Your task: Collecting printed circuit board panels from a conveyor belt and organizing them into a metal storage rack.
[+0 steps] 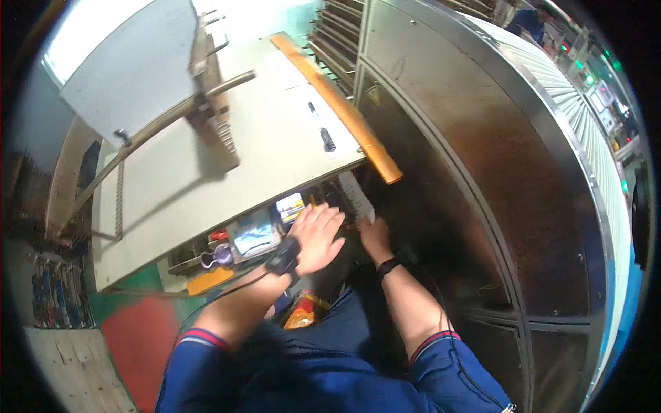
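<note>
My left hand (319, 237) is over an open drawer under the white table, its fingers stretched out and holding nothing. My right hand (376, 242) is closed around the near end of a flat grey-white strip with dark markings (355, 195); its exact kind cannot be made out. The strip slants up toward the table's front edge, at the drawer's right end. Inside the drawer (180, 265) lie a pale blue plastic packet (255, 236), a small purple round item (222, 256), a red item (219, 235) and a bright blue-and-yellow box (290, 206).
On the white table (268, 148) stands a metal-and-wood frame (210, 117) with a grey panel. A black marker (326, 138) and a long orange-brown strip (344, 113) overhanging the edge lie nearby. A large metal cabinet (468, 138) stands close on the right. A yellow-orange piece (210, 281) sits below the drawer's edge.
</note>
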